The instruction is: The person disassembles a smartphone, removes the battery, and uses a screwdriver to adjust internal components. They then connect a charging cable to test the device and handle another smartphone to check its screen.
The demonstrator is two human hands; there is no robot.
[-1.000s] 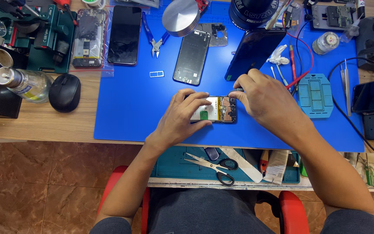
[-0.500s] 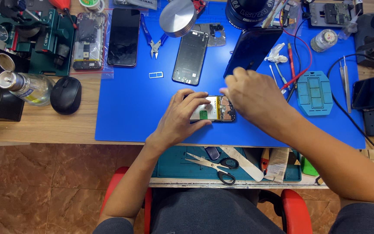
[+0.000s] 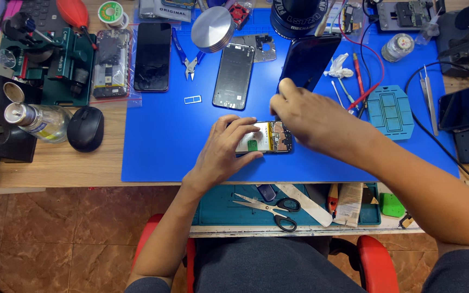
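Opened phone (image 3: 270, 138), its back off and its green and gold inner parts showing, lies flat near the middle of the blue work mat (image 3: 158, 141), towards the mat's near edge. Nearer than it, a pair of scissors (image 3: 270, 209) rests on a teal tray (image 3: 218, 209) below the mat's edge. The left hand (image 3: 226, 152) lies on the phone's left end, fingers spread and pressing down, touching it rather than closed around it. The right hand (image 3: 310, 119) hovers just over the phone's right end with fingertips pinched together; whether anything is between them cannot be told. Farther off on the mat, a phone back cover (image 3: 234, 76) lies left of a dark screen panel (image 3: 308, 62), and blue-handled pliers (image 3: 187, 57) lie farther left, beside a black phone (image 3: 152, 57). Left of the mat, on the wooden table, sits a black mouse (image 3: 85, 128).
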